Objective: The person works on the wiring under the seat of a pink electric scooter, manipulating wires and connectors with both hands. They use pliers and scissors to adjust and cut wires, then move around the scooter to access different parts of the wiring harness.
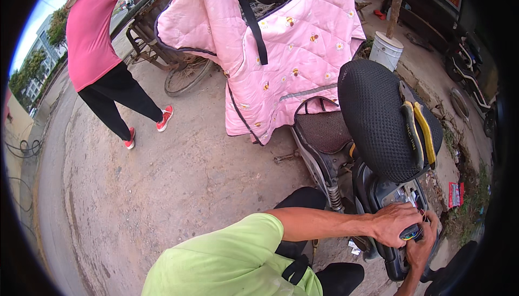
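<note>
My left hand (394,226) is closed around a small dark round object with blue and yellow parts (409,234), over the open rear compartment (400,196) of a scooter. Just below it, my right hand (420,247) is closed at the same object, with thin wires near its fingers; exactly what it grips is hidden. Above both hands, the scooter's black mesh-covered seat (373,112) is tipped up, with a yellow-and-grey long-handled tool (427,131) resting on it. A pink quilted riding cover (286,47) printed with bees and daisies drapes over the front of the scooter.
A person in a pink top (94,42) stands at upper left, one arm toward a cart with a wheel (189,77). A white bucket holding a post (385,53), a loose tyre (458,104) and a parked two-wheeler (467,74) line the right. Concrete ground (140,188) spreads left.
</note>
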The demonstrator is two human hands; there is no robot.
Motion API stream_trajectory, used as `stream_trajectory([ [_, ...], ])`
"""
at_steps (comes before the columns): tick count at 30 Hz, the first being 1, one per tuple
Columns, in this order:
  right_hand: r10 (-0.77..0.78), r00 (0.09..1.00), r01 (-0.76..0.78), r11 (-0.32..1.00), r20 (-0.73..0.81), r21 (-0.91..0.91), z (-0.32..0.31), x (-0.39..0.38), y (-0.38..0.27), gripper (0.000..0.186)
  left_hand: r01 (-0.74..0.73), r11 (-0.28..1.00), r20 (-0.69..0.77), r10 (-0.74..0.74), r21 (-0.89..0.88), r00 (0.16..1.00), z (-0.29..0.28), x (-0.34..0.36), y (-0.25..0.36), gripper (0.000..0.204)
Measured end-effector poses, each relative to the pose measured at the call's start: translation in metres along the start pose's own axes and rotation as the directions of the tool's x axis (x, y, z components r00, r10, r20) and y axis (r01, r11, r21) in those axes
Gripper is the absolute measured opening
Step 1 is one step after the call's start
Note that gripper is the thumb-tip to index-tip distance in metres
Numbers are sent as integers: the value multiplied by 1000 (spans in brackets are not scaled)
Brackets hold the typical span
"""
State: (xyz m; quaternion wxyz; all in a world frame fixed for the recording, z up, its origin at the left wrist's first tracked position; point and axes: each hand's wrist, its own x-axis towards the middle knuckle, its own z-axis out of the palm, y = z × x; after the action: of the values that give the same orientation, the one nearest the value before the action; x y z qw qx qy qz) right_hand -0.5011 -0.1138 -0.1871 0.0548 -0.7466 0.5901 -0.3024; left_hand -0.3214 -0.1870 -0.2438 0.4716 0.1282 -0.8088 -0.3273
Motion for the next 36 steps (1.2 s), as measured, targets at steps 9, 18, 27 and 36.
stream_trajectory([
  [9,-25,997,14,989,71,149,-15,10,1,26,37,998,-14,-37,-42,999,-5,2,5,50],
  [18,379,925,-377,905,29,199,-10,34,-12,22,-59,998,-67,60,24,996,-4,-3,1,53],
  [27,403,884,-431,899,238,80,-17,50,-30,28,-220,973,-161,229,74,960,3,-12,-3,56],
  [36,288,883,-343,935,370,91,-16,58,-12,13,-230,971,-131,236,65,963,-1,-13,-2,57],
])
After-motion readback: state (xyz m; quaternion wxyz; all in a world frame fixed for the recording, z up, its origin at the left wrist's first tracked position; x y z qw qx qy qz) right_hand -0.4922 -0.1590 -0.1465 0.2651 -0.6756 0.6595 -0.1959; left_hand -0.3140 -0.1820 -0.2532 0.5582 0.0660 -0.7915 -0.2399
